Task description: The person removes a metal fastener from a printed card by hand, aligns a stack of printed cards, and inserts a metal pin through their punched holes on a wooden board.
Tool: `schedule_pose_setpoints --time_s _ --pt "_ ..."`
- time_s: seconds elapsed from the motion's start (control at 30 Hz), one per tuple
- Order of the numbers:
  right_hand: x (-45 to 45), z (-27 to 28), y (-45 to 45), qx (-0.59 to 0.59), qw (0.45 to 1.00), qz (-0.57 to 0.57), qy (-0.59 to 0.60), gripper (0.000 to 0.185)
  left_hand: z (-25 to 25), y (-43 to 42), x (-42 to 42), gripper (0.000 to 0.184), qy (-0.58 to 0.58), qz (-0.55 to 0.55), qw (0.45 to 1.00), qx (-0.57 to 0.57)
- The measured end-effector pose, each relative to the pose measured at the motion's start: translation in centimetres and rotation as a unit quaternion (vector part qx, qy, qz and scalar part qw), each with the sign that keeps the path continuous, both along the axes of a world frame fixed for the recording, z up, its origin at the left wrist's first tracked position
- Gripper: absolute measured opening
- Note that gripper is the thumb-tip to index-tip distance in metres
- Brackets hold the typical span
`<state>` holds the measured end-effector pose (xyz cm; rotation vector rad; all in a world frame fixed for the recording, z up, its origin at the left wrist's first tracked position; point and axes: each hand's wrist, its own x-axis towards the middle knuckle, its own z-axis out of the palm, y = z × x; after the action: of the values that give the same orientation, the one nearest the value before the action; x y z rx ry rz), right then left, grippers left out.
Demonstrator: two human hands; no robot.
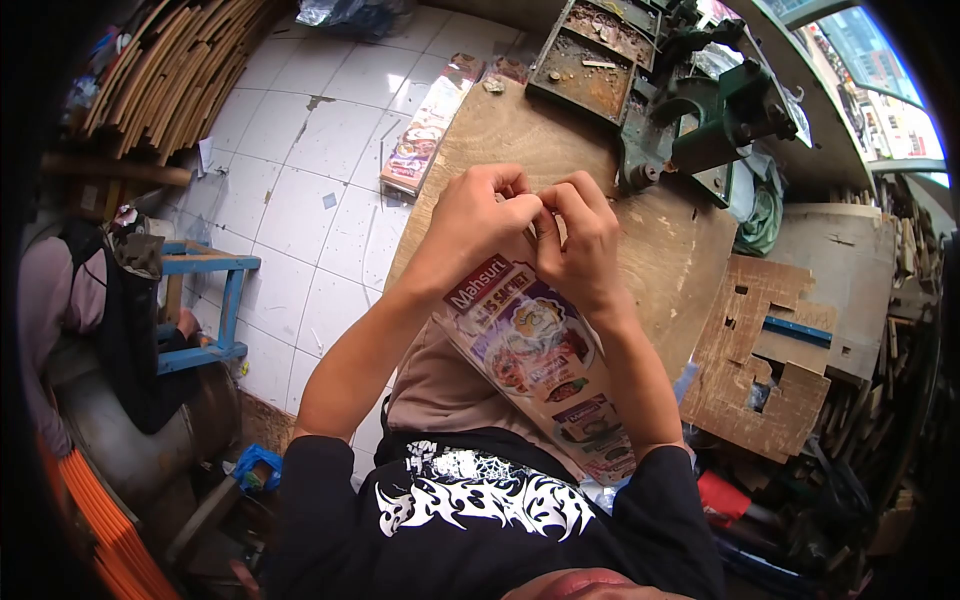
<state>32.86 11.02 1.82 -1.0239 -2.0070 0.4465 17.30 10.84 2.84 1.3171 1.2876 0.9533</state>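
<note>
A long printed strip marked "Mahsuri" (540, 340) hangs slantwise from between my hands down over my lap. Its top end is at my fingertips, at the near edge of the round wooden table (560, 135). My left hand (487, 215) has its fingers curled and pressed together at the top of the strip. Beside it, touching or nearly so, my right hand (578, 235) pinches at the same spot. Whatever small thing lies between the fingertips is hidden.
A green metal machine (710, 130) and a divided tray (590, 70) stand at the table's far side. More printed strips (430, 130) lie at its left edge. Another person (75, 290) sits far left by a blue stool (205, 262). A cut wooden board (750, 350) is at right.
</note>
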Motion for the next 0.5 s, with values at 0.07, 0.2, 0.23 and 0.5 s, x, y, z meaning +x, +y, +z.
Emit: schedule_pose_setpoints --time_s 0.07,0.2,0.23,0.5 --pt "-0.23 -0.16 -0.17 0.015 1.0 0.001 -0.003 0.006 0.05 0.07 -0.05 0.018 -0.015 -0.01 1.0 -0.008" --pt "-0.61 -0.33 -0.64 0.045 0.998 -0.028 -0.025 0.006 0.09 0.06 0.03 0.016 -0.018 -0.012 1.0 -0.008" --pt "-0.69 -0.32 -0.74 0.05 0.998 -0.036 -0.028 0.006 0.06 0.03 0.04 0.016 -0.023 -0.012 1.0 -0.013" --pt "-0.26 -0.56 -0.65 0.036 0.996 -0.08 0.001 0.005 0.01 -0.32 -0.31 0.019 -0.017 -0.023 1.0 0.002"
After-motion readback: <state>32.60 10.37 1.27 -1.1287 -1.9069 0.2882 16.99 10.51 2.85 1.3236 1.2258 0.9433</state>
